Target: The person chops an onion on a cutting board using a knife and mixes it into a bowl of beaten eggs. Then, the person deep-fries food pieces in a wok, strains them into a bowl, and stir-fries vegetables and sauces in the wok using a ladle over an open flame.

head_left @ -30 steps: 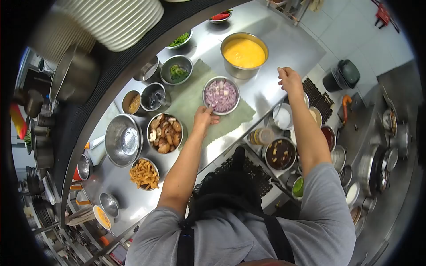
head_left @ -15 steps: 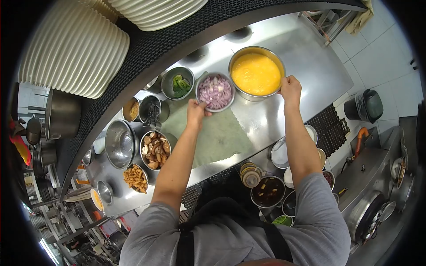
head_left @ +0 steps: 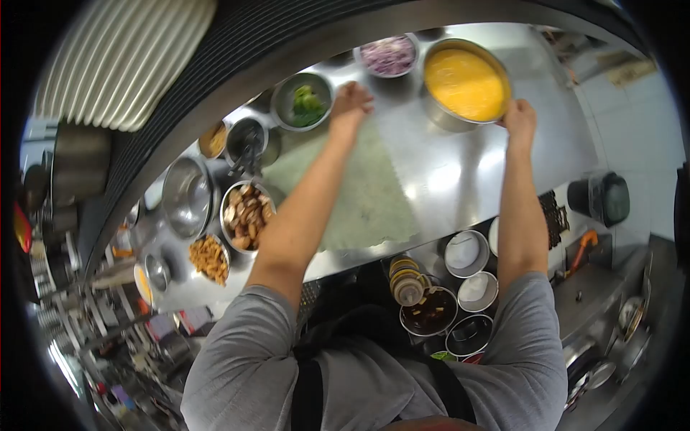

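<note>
My right hand grips the near right rim of a deep steel pot that holds yellow liquid like beaten egg. My left hand is empty, fingers loosely apart, above the far edge of a green mat. Right beside it on the left is a steel bowl of green leaves. Farther back, apart from my left hand, stands a bowl of chopped red onion. The picture is slightly blurred.
On the left of the steel counter stand sliced mushrooms, golden fried strips and an empty steel bowl. Stacked white plates sit on the shelf above. Below the front edge are a pot of dark liquid and white-filled containers.
My left hand has let go of the onion bowl, which now sits farther back. My right hand still holds the egg pot's rim. The view has shifted.
</note>
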Action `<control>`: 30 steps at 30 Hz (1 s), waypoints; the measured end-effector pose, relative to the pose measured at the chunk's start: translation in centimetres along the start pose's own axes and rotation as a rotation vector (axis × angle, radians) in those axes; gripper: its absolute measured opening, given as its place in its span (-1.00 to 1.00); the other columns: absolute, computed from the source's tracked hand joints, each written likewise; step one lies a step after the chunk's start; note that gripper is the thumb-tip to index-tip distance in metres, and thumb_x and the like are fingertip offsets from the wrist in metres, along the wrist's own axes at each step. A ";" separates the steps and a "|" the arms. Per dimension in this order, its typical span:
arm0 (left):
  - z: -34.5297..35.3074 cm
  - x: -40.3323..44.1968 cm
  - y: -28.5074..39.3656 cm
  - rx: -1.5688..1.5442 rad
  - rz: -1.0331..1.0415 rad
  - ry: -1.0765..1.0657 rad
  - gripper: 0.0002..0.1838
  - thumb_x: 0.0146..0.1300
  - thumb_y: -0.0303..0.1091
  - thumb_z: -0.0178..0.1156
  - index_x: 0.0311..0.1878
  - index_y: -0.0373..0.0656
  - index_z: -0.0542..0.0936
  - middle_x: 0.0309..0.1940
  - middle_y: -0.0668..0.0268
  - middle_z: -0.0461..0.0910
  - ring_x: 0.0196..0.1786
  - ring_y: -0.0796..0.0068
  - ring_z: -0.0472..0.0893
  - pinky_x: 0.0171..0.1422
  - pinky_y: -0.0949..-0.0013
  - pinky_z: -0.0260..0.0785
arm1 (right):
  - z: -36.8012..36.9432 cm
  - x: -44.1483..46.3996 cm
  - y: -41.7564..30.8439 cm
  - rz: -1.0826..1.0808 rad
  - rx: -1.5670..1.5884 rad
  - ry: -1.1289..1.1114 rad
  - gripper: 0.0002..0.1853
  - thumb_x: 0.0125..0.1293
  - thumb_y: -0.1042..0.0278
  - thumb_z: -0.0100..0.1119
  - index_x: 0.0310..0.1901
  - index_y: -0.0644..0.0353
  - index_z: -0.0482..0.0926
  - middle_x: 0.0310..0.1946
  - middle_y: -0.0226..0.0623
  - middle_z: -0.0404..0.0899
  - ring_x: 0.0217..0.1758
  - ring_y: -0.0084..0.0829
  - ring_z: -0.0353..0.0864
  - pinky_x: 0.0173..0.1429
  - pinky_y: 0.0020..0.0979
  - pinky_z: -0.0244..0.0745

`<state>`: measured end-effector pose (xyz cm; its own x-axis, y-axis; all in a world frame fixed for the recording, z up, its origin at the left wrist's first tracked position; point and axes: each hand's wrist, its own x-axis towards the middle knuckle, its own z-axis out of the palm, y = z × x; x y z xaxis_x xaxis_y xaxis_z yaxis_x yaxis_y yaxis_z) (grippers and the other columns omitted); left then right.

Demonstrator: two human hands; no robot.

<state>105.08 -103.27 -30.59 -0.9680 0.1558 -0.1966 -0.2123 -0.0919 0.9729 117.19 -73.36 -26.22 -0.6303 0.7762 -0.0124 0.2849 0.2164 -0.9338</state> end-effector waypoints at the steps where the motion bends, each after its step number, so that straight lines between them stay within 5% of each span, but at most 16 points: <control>1: -1.3 -3.2 -1.3 0.218 0.116 -0.006 -0.62 0.36 -0.25 0.11 0.11 -0.32 0.44 -0.07 0.16 0.54 -0.05 0.31 0.62 -0.06 0.30 0.49 | 0.0 1.2 1.0 -0.028 -0.028 -0.019 -0.71 0.28 0.37 -0.02 -0.40 0.48 0.53 -0.52 -0.14 0.57 -0.53 -0.38 0.60 -0.44 -0.40 0.56; 6: -8.4 -21.2 -3.1 0.725 0.481 -0.052 -0.73 0.31 -0.42 0.13 0.04 -0.30 0.52 0.11 -0.02 0.51 0.22 0.04 0.49 0.24 0.20 0.37 | 1.0 1.7 2.1 -0.042 0.046 -0.021 -0.70 0.33 0.31 0.00 -0.33 0.46 0.54 -0.42 -0.10 0.60 -0.42 -0.38 0.63 -0.36 -0.40 0.61; 8: -13.0 -23.7 -3.6 0.866 0.492 0.004 -0.70 0.29 -0.43 0.13 0.06 -0.32 0.51 0.15 -0.03 0.47 0.25 -0.01 0.45 0.29 0.17 0.33 | 0.7 -2.1 0.0 -0.030 0.316 0.094 -0.63 0.39 0.19 0.06 -0.27 0.46 0.54 -0.36 -0.10 0.61 -0.30 -0.35 0.68 -0.26 -0.39 0.65; 11: -17.0 -24.6 -3.5 1.052 0.476 0.033 -0.65 0.28 -0.44 0.11 0.11 -0.38 0.47 0.23 -0.06 0.39 0.33 -0.08 0.36 0.38 0.10 0.24 | 1.3 -7.3 1.0 0.014 0.299 0.139 -0.59 0.41 0.09 0.09 -0.18 0.40 0.57 -0.31 -0.17 0.63 -0.25 -0.41 0.67 -0.22 -0.43 0.61; 13: -18.0 -24.8 -3.5 1.093 0.445 0.013 -0.63 0.29 -0.45 0.10 0.13 -0.41 0.44 0.27 -0.09 0.34 0.37 -0.09 0.30 0.43 0.07 0.20 | 3.6 -11.2 2.9 -0.058 0.031 -0.161 -0.61 0.42 0.04 0.08 -0.15 0.29 0.60 -0.35 -0.30 0.65 -0.30 -0.46 0.66 -0.27 -0.44 0.56; 15: -18.3 -24.6 -3.8 1.069 0.408 -0.019 -0.58 0.29 -0.44 0.09 0.17 -0.45 0.40 0.30 -0.10 0.30 0.42 -0.10 0.24 0.46 0.06 0.17 | 7.1 -15.7 1.8 -0.313 -0.341 -0.429 -0.66 0.35 0.08 0.15 -0.23 0.27 0.60 -0.36 0.00 0.64 -0.27 -0.08 0.65 -0.14 -0.19 0.50; 18: -19.0 -24.3 -3.7 1.097 0.411 0.079 -0.55 0.28 -0.43 0.09 0.20 -0.45 0.37 0.30 -0.09 0.30 0.39 -0.09 0.28 0.44 0.06 0.18 | 10.8 -19.0 2.8 -0.636 -0.651 -0.641 -0.62 0.22 0.02 0.28 -0.26 0.23 0.54 -0.32 -0.11 0.58 -0.26 -0.01 0.60 -0.17 -0.12 0.50; 25: -21.7 -24.2 -3.3 1.087 0.323 0.153 -0.53 0.27 -0.43 0.11 0.22 -0.40 0.36 0.29 -0.08 0.30 0.34 -0.12 0.31 0.42 0.06 0.19 | 12.4 -20.4 3.8 -0.629 -0.491 -0.701 -0.76 0.24 0.27 0.24 -0.33 0.24 0.43 -0.37 -0.06 0.56 -0.32 0.00 0.59 -0.22 -0.13 0.48; 30: -21.3 -23.3 -4.9 1.113 0.311 0.186 -0.48 0.31 -0.32 0.09 0.29 -0.33 0.34 0.36 -0.08 0.23 0.41 -0.15 0.21 0.46 -0.06 0.09 | 10.4 -18.6 8.8 -0.163 -0.179 -0.609 -0.85 0.20 0.44 0.13 -0.38 0.26 0.35 -0.62 -0.22 0.38 -0.54 -0.33 0.37 -0.36 -0.31 0.34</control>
<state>125.87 -127.38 -33.34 -0.9819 0.1237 0.1432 0.1818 0.8258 0.5338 123.93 -92.07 -37.97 -0.9569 0.2621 -0.1251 0.2336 0.4389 -0.8676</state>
